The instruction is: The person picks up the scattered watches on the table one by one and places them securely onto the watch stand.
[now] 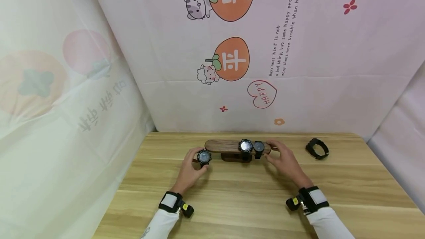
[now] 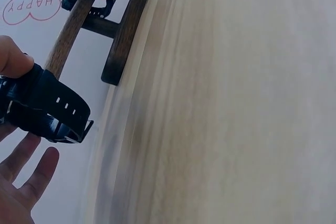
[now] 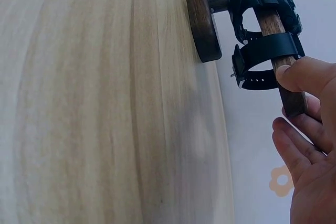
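My left hand (image 1: pixel 190 172) pinches a black wristwatch (image 1: pixel 204 156) between thumb and fingers, its dial facing up. In the left wrist view its fastened strap (image 2: pixel 63 106) forms a loop right at the left end of a dark wooden watch stand's bar (image 1: pixel 221 145). The opposite end of that bar is pinched by my right hand (image 1: pixel 288 163), with the thumb on it in the right wrist view. Two more black watches, one with a bright dial (image 1: pixel 245 145) and one with a darker dial (image 1: pixel 258 146), hang looped around the bar near my right hand.
The stand's wooden base (image 3: pixel 202 19) sits on the table (image 1: pixel 239 202) near its back edge. To the right of my right hand lies another black watch (image 1: pixel 317 149). A printed white cloth (image 1: pixel 179 102) hangs behind the table, with another cloth at the left.
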`<state>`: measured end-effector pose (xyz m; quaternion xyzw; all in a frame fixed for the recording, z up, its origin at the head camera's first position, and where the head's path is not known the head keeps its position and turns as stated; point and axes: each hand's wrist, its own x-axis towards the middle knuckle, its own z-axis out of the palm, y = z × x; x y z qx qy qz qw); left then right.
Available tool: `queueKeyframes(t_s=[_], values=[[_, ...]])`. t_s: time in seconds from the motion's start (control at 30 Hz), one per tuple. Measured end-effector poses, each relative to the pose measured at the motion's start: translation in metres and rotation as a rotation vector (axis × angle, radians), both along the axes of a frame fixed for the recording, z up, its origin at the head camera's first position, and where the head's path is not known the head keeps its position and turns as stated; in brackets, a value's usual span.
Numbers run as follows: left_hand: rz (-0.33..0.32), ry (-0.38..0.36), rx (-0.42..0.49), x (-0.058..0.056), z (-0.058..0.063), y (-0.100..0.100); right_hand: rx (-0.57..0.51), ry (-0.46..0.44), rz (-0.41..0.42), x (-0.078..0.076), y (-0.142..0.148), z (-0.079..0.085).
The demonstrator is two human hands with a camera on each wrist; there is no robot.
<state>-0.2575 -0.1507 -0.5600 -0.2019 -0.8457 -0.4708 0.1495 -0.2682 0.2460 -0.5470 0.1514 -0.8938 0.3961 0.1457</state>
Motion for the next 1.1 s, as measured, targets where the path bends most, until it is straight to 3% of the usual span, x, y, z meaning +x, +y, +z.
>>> queueKeyframes(t_s=[0.23,0.6,1.1], values=[[0.036,-0.020,-0.001,-0.005,0.000,-0.004,0.006,0.009,-0.002,-0.001,0.000,-0.001],[0.030,0.023,0.027,-0.013,0.002,-0.007,-0.005,-0.016,-0.008,0.002,-0.002,0.000],[0.040,0.011,0.039,-0.023,0.001,-0.003,-0.004,-0.004,-0.014,0.000,-0.003,-0.002]])
